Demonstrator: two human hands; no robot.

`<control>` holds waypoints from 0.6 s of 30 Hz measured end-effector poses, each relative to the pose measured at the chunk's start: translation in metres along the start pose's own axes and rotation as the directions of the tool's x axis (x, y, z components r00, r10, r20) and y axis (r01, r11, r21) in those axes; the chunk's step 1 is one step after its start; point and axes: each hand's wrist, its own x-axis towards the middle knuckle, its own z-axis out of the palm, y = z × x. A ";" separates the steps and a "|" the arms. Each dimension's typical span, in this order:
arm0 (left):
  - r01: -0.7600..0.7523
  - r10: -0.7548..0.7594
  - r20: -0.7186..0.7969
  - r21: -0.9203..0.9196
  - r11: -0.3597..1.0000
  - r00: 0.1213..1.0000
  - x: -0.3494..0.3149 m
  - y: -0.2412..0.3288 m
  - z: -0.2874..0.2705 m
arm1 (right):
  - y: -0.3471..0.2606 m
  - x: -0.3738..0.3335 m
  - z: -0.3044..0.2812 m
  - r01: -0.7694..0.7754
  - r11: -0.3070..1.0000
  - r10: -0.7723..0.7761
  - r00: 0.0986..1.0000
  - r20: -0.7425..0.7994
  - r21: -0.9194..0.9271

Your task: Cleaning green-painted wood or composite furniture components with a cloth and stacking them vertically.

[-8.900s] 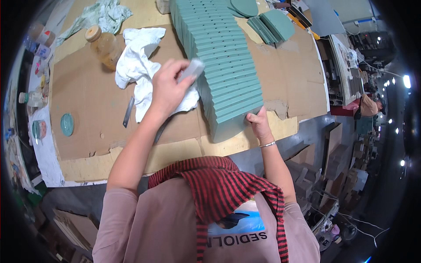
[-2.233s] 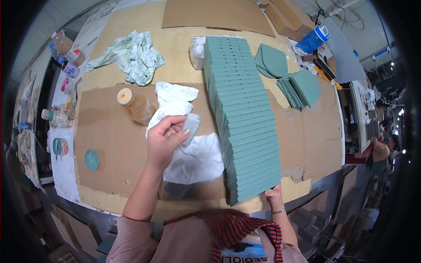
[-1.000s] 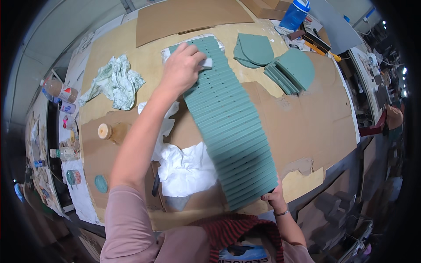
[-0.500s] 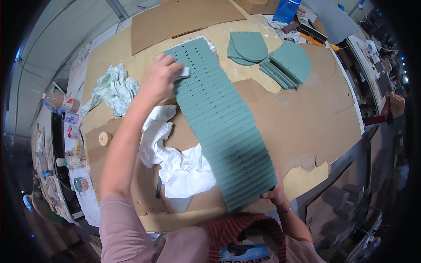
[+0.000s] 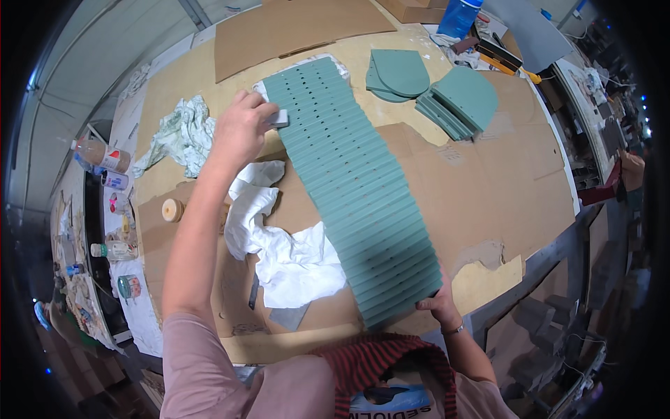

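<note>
A long row of green boards (image 5: 356, 188), packed edge to edge with lines of small dark holes, slants across the table from the far middle to the near right. My left hand (image 5: 241, 126) is closed around a small pale grey block (image 5: 279, 118), which sits at the left edge of the row near its far end. At the near right corner, my right hand (image 5: 440, 304) grips the last boards, thumb on the outer side and its other fingers mostly hidden. Beside the row lies a crumpled white cloth (image 5: 296, 269).
More green boards with rounded ends (image 5: 467, 98) lie at the far right, near a thinner pile (image 5: 401, 73). A pale green rag (image 5: 183, 136) and a round wooden-looking piece (image 5: 172, 209) are on the left. Bottles (image 5: 118, 250) line the left side. Cardboard (image 5: 488, 195) covers much of the table.
My left hand has moved a little left with the grey block, from over the boards to their left edge. My right hand keeps its grip on the near end.
</note>
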 end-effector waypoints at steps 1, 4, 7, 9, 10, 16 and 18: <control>-0.002 0.002 0.001 -0.003 1.000 1.000 -0.003 -0.001 -0.003 | 0.000 0.000 0.001 0.018 1.000 -0.018 1.000 0.002 -0.009; 0.063 -0.066 0.025 0.099 0.993 0.998 -0.028 0.005 -0.025 | 0.005 -0.001 -0.002 0.001 0.998 0.000 1.000 0.009 -0.061; 0.342 -0.329 0.105 -0.413 0.844 0.939 -0.067 0.026 -0.045 | 0.020 -0.001 -0.010 -0.004 0.999 0.004 1.000 -0.004 -0.032; 0.440 -0.406 0.299 -0.840 0.316 0.863 -0.115 0.040 -0.050 | 0.025 -0.002 -0.017 -0.016 1.000 0.016 1.000 -0.001 0.000; 0.487 -0.418 0.406 -0.868 0.103 0.813 -0.133 0.052 -0.051 | 0.028 -0.005 -0.019 -0.012 0.999 0.014 0.999 -0.037 0.037; 0.345 -0.723 0.308 -0.933 -0.103 0.618 -0.261 0.049 -0.053 | 0.047 -0.007 -0.065 0.059 0.998 -0.060 0.997 -0.046 -0.038; 0.476 -0.900 0.183 -0.879 0.030 0.395 -0.305 0.019 -0.061 | 0.060 -0.004 -0.090 0.059 0.996 -0.063 0.997 -0.046 -0.067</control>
